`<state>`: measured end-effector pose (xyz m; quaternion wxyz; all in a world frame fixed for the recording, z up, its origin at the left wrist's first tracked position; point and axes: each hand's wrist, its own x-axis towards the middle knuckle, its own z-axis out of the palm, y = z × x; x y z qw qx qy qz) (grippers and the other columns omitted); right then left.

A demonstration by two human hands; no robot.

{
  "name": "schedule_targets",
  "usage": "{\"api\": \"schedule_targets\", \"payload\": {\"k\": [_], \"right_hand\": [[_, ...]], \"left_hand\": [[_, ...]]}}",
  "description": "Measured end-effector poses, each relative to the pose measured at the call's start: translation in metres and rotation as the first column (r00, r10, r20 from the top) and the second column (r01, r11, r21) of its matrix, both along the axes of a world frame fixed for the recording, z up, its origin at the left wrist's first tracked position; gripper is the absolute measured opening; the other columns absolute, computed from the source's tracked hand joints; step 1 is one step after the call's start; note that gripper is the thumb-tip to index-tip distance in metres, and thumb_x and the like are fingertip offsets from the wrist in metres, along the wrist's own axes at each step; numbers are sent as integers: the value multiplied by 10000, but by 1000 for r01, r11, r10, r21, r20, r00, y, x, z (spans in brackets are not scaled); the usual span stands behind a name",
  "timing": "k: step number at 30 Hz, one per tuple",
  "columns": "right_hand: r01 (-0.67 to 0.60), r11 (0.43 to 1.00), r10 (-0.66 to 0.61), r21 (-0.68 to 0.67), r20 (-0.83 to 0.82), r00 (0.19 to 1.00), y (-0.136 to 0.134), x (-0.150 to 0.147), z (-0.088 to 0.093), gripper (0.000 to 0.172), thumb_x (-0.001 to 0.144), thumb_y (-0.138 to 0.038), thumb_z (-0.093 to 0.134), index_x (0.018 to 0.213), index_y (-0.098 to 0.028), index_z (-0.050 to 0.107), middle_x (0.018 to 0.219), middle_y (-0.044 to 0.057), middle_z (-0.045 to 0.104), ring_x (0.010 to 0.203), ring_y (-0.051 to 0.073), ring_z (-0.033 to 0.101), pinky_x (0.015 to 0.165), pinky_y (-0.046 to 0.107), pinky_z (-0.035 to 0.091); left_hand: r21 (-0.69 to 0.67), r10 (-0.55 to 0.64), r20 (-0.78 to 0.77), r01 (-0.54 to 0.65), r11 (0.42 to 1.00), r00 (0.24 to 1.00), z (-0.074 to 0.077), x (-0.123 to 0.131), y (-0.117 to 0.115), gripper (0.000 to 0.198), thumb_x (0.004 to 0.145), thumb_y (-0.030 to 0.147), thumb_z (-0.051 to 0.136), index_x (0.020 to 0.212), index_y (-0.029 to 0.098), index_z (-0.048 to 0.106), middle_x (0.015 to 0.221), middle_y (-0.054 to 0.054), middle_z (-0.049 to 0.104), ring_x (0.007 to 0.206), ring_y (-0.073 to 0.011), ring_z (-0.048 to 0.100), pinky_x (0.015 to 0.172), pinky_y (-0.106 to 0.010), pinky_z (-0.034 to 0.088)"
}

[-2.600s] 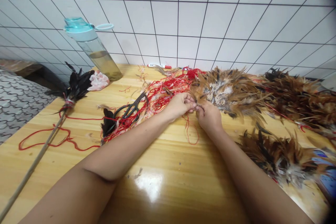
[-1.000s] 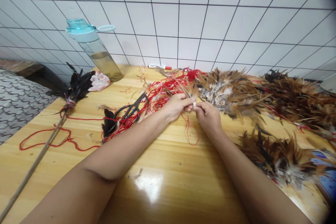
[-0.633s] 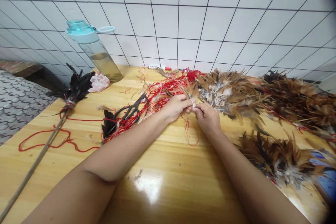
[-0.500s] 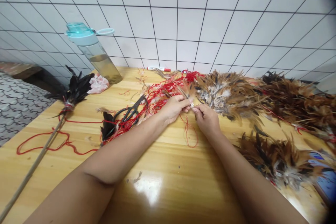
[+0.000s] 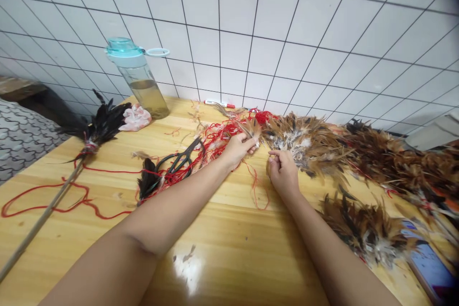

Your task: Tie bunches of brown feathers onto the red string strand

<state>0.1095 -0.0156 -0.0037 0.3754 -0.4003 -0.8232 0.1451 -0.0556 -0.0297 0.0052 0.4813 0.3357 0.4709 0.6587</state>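
Observation:
My left hand point(image 5: 239, 150) is closed, its fingertips pinching a small bunch of brown feathers point(image 5: 253, 128) by the pale ends. To its right, a short gap away, my right hand point(image 5: 284, 173) has its thumb and curled fingers pressed together; whatever they hold is too small to make out. A loop of thin red thread point(image 5: 255, 182) hangs below the left hand onto the table. Behind both hands lies a tangle of red string point(image 5: 229, 130), and a large brown feather bundle point(image 5: 304, 141) sits just beyond the right hand.
Black scissors point(image 5: 181, 160) and a black feather tuft point(image 5: 147, 179) lie by my left forearm. Farther left are a stick with black feathers point(image 5: 103, 122) and an upright bottle point(image 5: 147, 93). At right are more feather bundles point(image 5: 373, 229) and a phone point(image 5: 430, 267). A tiled wall point(image 5: 236, 48) stands behind.
My hands have moved apart: the right hand has drawn back a little from the left, which still holds the feathers. The camera view has shifted slightly.

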Motion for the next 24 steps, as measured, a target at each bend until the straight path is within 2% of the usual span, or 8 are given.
{"api": "schedule_targets", "payload": {"k": [8,12,15,18,20,21,23,24], "right_hand": [[-78,997,78,4,84,993,-2,2,-1,211,868,-226,440,1007,-171,588,808,48,532,743,180,522,709,315,439],[-10,1000,9,10,93,996,-1,3,-1,183,852,-213,449,949,-166,597,809,55,550,732,181,525,701,320,444],[-75,997,74,-2,122,990,-14,-2,26,158,847,-205,451,854,-174,606,777,54,562,736,179,532,704,312,441],[-216,972,232,-96,225,946,-54,6,77,184,873,-244,449,798,-187,607,784,55,576,769,169,542,727,296,431],[-247,923,337,-295,308,890,-95,29,107,218,896,-300,446,793,-201,611,778,48,588,746,153,546,702,275,428],[-235,869,391,-434,315,865,-118,46,115,239,907,-334,438,815,-208,619,808,52,605,766,150,559,711,271,436],[-158,719,430,-677,256,866,-169,86,115,329,900,-454,431,813,-215,640,799,58,622,749,153,580,707,278,463],[-58,639,376,-767,245,894,-195,108,107,397,882,-529,417,794,-219,649,762,58,621,699,158,585,662,287,478]], "left_hand": [[6,-24,-165,26,1000,986,-5,5,6,260,732,345,671,688,145,512,581,21,551,502,-63,478,494,-194,351],[34,-24,-284,35,999,958,-6,5,5,226,773,358,616,704,162,527,608,12,558,541,-82,486,512,-209,351],[42,4,-349,12,999,937,-8,3,5,233,766,364,612,680,168,520,612,6,562,567,-95,494,531,-220,352],[40,23,-368,-9,999,929,-10,1,9,253,741,371,631,649,163,520,595,1,557,567,-100,476,534,-231,333],[29,23,-371,-13,999,929,-12,0,12,255,735,370,632,647,160,517,581,1,553,557,-102,465,529,-234,320],[26,19,-366,-11,1000,931,-13,0,13,247,736,364,628,658,159,517,584,3,556,558,-103,467,531,-232,319],[22,18,-353,-11,1000,935,-15,1,15,232,735,350,622,671,156,512,590,8,559,557,-101,472,532,-225,318],[21,24,-355,-18,1000,934,-16,1,15,232,730,348,624,669,154,511,587,12,557,549,-98,472,527,-220,316]]}}
